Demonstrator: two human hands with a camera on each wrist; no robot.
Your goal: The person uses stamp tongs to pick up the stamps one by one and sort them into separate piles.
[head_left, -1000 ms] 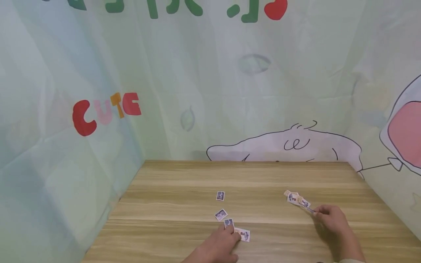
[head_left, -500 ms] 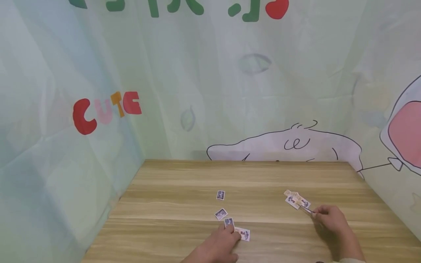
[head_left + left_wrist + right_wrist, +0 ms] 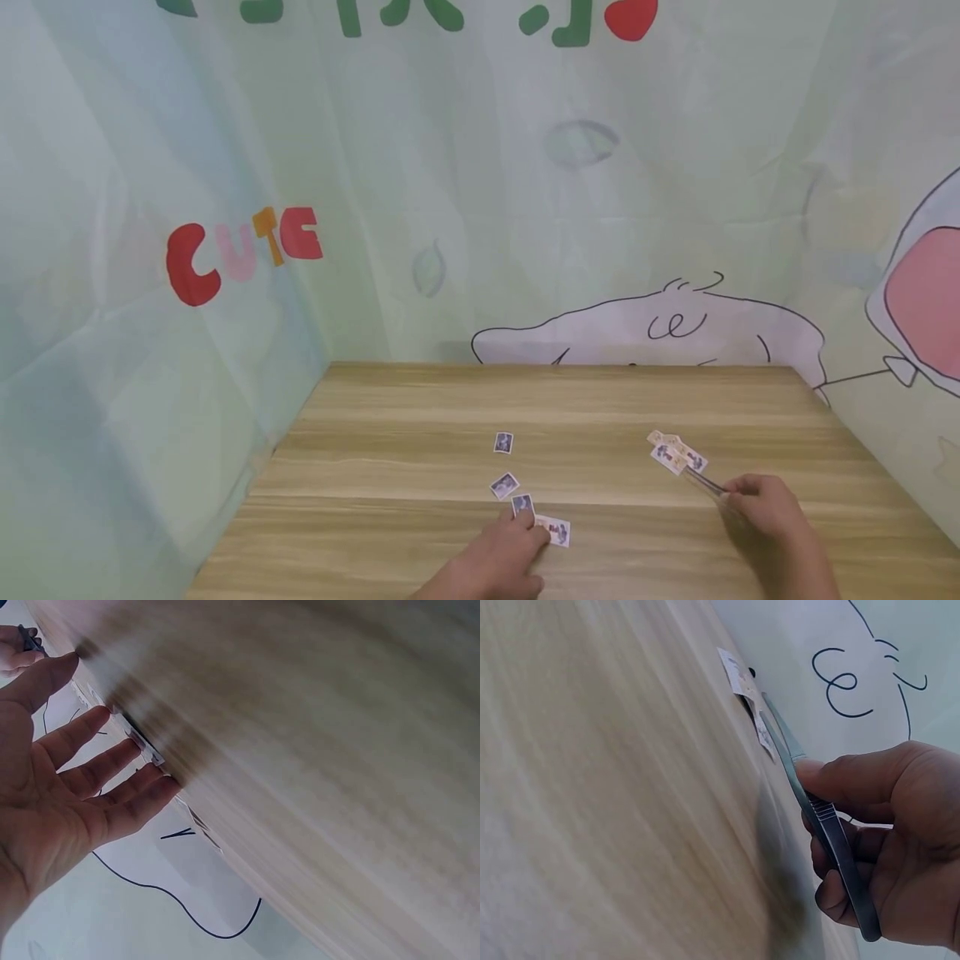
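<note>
My right hand [image 3: 768,508] grips dark metal tweezers [image 3: 831,832] between thumb and fingers. In the right wrist view the tips stand apart, close to a small cluster of paper stamps [image 3: 667,458] at the table's right. These overlap and are white-edged with orange and purple prints. My left hand [image 3: 501,554] rests its fingertips on the table, touching a wider white-edged stamp piece [image 3: 558,532] and the lower edge of a purple stamp [image 3: 522,503]. Its fingers are loosely extended in the left wrist view and partly hide these pieces.
Two more purple stamps, a tilted one [image 3: 504,486] and a farther one [image 3: 503,442], lie beyond my left hand. The wood-grain table [image 3: 405,408] ends at a printed cloth backdrop [image 3: 390,167] behind and at the sides.
One stamp piece in the right cluster has shifted slightly left and turned. The tweezers' tips have drawn back a little toward the lower right. The left hand stays in place.
</note>
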